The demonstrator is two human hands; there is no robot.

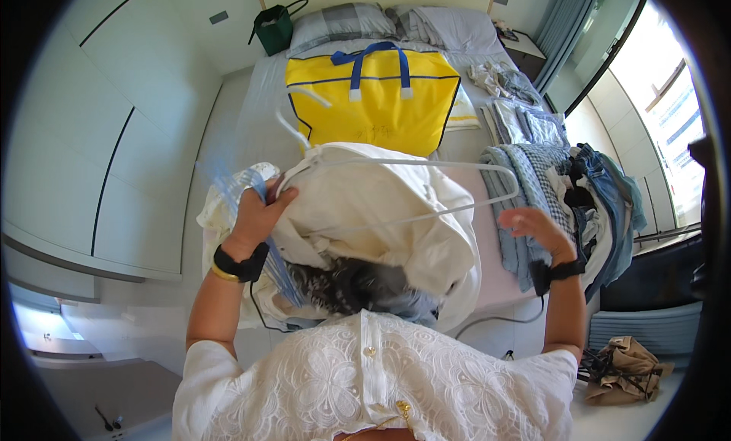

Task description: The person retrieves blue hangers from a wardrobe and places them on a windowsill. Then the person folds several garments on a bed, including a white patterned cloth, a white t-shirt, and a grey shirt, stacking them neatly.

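My left hand [255, 217] grips a white clothes hanger [508, 181] near its neck, the hook pointing up and away. A cream garment [365, 207] hangs about the hanger's left part, while the right arm of the hanger sticks out bare. Blurred light-blue hangers [280, 270] run past my left hand and wrist; whether the same fingers hold them I cannot tell. Off the hanger's right end, my right hand [534, 227] is empty, its fingers bent and slightly apart. Below the cream garment lies a heap of dark patterned clothing [360, 284], blurred and partly covered.
A yellow bag [374, 113] with blue handles and some writing stands on the bed. Folded blue fabric [508, 212], plastic-wrapped textiles [531, 124] and a pile of jeans [608, 190] line its right side. Pillows [342, 27] and a green bag [273, 30] are at the head.
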